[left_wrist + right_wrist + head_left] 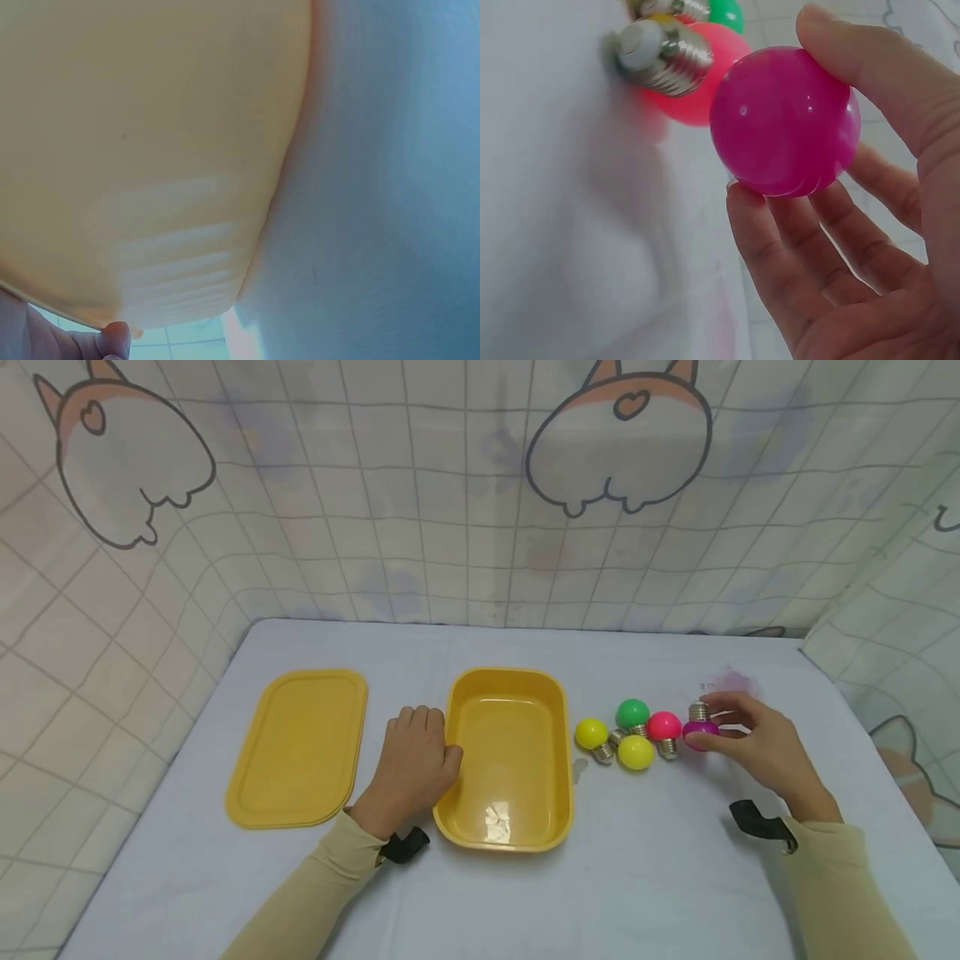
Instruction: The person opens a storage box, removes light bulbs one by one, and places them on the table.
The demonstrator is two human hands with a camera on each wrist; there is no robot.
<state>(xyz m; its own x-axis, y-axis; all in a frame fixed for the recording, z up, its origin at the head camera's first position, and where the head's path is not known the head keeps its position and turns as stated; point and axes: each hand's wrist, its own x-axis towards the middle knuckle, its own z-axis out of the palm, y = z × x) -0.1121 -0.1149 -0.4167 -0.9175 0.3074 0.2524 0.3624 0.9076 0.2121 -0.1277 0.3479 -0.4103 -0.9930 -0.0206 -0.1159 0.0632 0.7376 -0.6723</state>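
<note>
My right hand (767, 745) pinches a purple light bulb (701, 727) between thumb and fingers, its metal screw base pointing up in the head view. In the right wrist view the round purple bulb (784, 124) sits between the thumb and the fingertips. Just left of it lie a pink bulb (664, 726), a green bulb (632, 714) and two yellow bulbs, one nearer (636, 752) and one at the left end (592, 733). My left hand (414, 766) grips the left rim of a yellow plastic container (565, 760), with the thumb at the rim.
A flat yellow lid (296, 752) lies left of the container on the white-covered table (517, 906). Behind the table hangs a grid-patterned curtain (465, 543) with cartoon prints, which also runs along both sides.
</note>
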